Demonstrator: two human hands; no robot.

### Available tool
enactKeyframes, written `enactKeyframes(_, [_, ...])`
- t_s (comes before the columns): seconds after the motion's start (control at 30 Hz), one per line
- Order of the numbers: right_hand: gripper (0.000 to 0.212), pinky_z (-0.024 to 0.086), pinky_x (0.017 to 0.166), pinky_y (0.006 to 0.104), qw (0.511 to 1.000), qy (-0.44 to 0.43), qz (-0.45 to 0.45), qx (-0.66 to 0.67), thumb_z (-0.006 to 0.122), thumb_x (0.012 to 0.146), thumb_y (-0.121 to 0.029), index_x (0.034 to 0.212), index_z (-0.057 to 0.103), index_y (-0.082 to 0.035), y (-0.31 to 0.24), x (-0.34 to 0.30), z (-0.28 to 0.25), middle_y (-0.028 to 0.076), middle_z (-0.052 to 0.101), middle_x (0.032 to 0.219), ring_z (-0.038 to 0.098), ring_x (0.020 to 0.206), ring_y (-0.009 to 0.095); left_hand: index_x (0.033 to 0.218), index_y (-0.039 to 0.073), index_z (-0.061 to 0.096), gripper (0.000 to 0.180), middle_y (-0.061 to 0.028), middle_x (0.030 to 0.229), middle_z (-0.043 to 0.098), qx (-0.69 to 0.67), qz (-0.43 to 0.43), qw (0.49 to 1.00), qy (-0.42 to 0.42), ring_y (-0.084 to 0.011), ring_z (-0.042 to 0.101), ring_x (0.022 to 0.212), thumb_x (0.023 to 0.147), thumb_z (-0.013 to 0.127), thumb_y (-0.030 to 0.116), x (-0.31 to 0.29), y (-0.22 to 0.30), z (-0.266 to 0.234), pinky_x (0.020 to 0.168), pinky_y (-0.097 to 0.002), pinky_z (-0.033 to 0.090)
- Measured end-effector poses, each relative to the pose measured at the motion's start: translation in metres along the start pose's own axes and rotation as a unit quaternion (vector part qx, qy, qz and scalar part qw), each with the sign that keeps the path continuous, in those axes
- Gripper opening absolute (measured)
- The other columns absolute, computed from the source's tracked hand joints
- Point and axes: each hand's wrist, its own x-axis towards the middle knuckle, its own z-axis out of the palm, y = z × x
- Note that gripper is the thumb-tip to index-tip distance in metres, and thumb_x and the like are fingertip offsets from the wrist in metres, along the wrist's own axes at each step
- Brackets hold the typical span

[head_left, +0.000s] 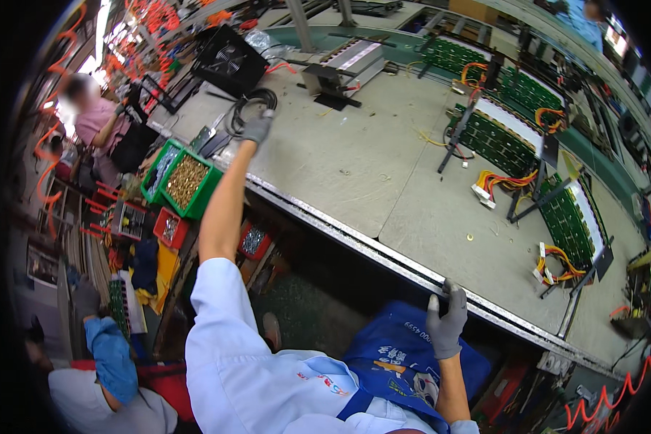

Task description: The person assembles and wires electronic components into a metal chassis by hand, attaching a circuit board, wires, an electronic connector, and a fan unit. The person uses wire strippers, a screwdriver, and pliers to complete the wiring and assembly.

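My left hand [257, 128], in a grey glove, reaches far across the bench. Its fingers close on the near side of a coiled black cable [240, 114]. Behind the coil stands a black box with a fan [231, 61]. By my left forearm is a green bin [208, 189] filled with small brass-coloured parts. My right hand [448, 322], also gloved, is at the bench's front edge [412, 273] with thumb and fingers apart and nothing in it.
Green circuit boards [510, 137] with coloured wire bundles stand on black supports along the right. A metal unit [351, 64] sits at the back. Red bins [171, 228] hang below left. Other people work at far left and lower left [108, 369].
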Motion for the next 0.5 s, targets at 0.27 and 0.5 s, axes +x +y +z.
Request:
enactKeyframes(0.27, [0.038,0.054,0.092,0.0423,0.999,0.0,-0.013,0.036,0.067,0.088,-0.006,0.125,0.061,0.002,0.01,-0.005,-0.01,0.021,0.066,0.113,0.066,0.103,0.037,0.135,0.006,0.061,0.053,-0.0241,0.148,0.05,-0.06,0.165,0.984,-0.01,-0.0419,0.048,0.136,0.092,0.064,0.036,-0.244,0.158,0.036,0.113,-0.049,0.042])
enactKeyframes(0.5, [0.04,0.054,0.093,0.0461,0.993,-0.007,-0.049,0.11,0.068,0.089,-0.01,0.126,0.059,0.0,0.009,-0.003,-0.024,0.021,0.065,0.115,0.064,0.107,0.04,0.131,0.003,0.062,0.044,-0.0235,0.149,0.05,-0.156,0.256,0.952,-0.059,-0.041,0.048,0.138,0.093,0.065,0.026,-0.371,0.257,0.03,0.114,-0.0462,0.042])
